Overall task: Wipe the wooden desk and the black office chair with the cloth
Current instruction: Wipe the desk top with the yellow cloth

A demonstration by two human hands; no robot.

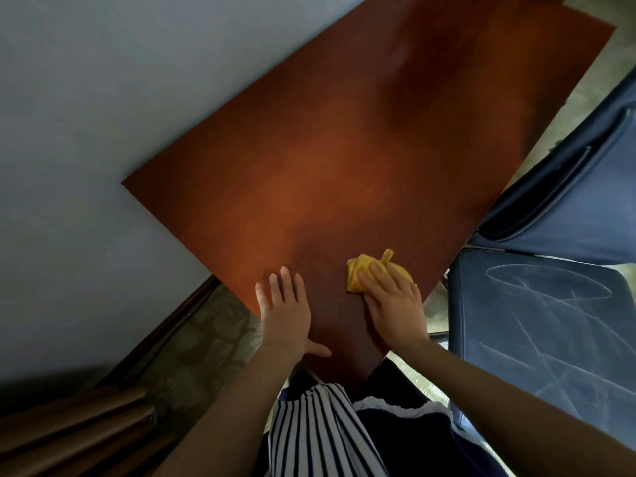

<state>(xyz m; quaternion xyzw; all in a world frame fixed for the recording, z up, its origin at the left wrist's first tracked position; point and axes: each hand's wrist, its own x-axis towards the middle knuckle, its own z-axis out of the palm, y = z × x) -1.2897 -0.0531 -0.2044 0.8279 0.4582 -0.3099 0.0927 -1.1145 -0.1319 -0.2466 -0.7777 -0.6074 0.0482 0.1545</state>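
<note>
A reddish-brown wooden desk (344, 149) runs diagonally across the view, its near corner right in front of me. A crumpled yellow cloth (359, 270) lies on the desk near its right edge. My right hand (392, 301) lies on the cloth with straight fingers and presses it to the wood. My left hand (284, 311) rests flat on the desk near the left edge, fingers spread, holding nothing. The dark office chair (550, 321) stands to the right of the desk, its seat marked with pale streaks.
A grey wall (86, 115) borders the desk's left side. Patterned carpet (206, 346) shows below the desk's near left edge. Brown wooden poles or legs (69, 432) lie at the bottom left. My striped and dark clothing fills the bottom centre.
</note>
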